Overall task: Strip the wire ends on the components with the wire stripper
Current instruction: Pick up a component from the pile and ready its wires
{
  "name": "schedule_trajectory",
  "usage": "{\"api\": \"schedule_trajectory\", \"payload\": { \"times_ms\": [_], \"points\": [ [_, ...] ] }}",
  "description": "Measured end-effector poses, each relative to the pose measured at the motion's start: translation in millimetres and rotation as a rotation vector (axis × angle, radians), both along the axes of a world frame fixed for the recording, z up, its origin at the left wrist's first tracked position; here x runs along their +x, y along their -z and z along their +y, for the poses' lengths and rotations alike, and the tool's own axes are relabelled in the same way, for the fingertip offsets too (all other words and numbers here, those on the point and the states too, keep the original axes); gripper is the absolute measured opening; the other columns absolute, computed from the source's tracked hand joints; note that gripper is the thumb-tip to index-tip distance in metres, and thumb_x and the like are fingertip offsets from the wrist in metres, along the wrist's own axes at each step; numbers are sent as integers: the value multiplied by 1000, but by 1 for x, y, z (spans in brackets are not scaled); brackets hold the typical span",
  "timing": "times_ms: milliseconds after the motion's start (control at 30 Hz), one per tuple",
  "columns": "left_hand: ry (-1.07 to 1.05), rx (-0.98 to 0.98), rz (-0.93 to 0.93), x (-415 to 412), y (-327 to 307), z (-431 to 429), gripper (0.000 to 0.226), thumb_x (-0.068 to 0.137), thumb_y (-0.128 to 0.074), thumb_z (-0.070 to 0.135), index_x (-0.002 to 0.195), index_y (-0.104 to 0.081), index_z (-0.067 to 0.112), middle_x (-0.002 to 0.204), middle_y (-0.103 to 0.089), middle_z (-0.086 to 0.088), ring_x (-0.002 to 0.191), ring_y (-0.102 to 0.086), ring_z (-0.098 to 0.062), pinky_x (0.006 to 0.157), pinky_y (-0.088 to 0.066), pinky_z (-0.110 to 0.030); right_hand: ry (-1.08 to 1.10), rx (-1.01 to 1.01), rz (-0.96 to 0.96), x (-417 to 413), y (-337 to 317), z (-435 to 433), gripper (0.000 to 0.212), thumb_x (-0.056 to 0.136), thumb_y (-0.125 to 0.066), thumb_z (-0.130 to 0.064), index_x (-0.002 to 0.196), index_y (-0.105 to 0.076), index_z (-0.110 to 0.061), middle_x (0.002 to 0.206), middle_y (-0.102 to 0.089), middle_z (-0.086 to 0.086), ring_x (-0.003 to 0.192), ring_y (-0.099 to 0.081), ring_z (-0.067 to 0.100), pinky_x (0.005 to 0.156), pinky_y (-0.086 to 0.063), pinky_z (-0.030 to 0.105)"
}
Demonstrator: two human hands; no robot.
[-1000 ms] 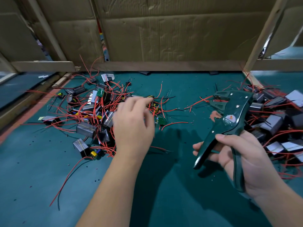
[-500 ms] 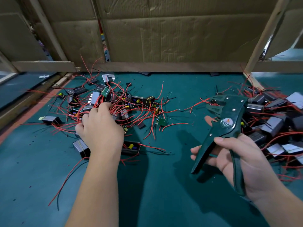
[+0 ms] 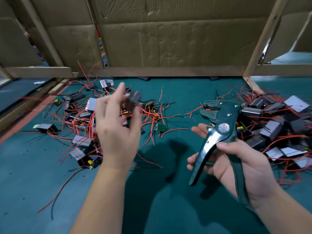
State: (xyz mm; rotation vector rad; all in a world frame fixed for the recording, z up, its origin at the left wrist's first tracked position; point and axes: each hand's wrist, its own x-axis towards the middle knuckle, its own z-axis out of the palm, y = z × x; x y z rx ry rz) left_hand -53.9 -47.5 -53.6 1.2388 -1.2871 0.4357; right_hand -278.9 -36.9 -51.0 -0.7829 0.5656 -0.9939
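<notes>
left hand [image 3: 116, 125] up off the left pile [image 3: 81, 115] it dug in half a second ago, pinching a blurred dark component [image 3: 134, 99] | right hand [image 3: 239, 162] unchanged, gripping wire stripper [image 3: 219, 129] above green surface [image 3: 33, 174] | stripper long axis near-to-far, head pointing away, handles spread

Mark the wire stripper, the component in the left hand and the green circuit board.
wire stripper [image 3: 223, 127], head view, on its round badge.
held component [image 3: 134, 98], head view, on its dark, blurred body.
green circuit board [image 3: 161, 127], head view, on its middle.
</notes>
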Motion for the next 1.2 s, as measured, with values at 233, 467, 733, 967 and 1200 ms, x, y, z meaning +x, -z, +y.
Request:
{"api": "schedule_trajectory", "payload": {
  "times_ms": [233,467,733,967,1200],
  "points": [
    [731,317,1041,-35,-9,-1,10,90,-59,5,95,-62,14,86,-68,3,68,-62,-5,52,-50,-19,-34,44,-22,2,-1,0,75,51,-75,-17,121,-55,1,125,-61,18,65,-65,41,63,-55,55],
    [845,490,1138,-37,-11,2,8,90,-54,27,84,-59,24,76,-60,3,61,-65,-17,41,-48,-21,-50,70,1,4,-2,0,81,49,-74,-25,124,-55,-1,124,-62,19,65,-65,40,63,-55,53],
    [1002,677,1074,-44,-8,6,13,97,-48,15,93,-61,16,93,-69,4,74,-70,-17,45,-53,-24,-108,115,-22,4,-4,0,92,36,-86,-24,121,-59,0,109,-63,31,66,-63,43,63,-55,55],
    [961,747,1100,-46,-10,6,16,75,-61,34,77,-73,24,71,-61,13,60,-58,-2,42,-49,-21,-259,179,-57,1,-7,0,84,41,-85,-23,118,-61,2,92,-64,30,67,-63,40,63,-55,52],
    [720,776,939,-44,-8,2,28,88,-62,17,63,-72,22,62,-61,0,41,-40,-5,36,-27,-13,-348,180,-92,-3,-9,-1,81,50,-84,-23,123,-58,2,91,-64,28,70,-63,39,66,-55,51]
  ]
}}
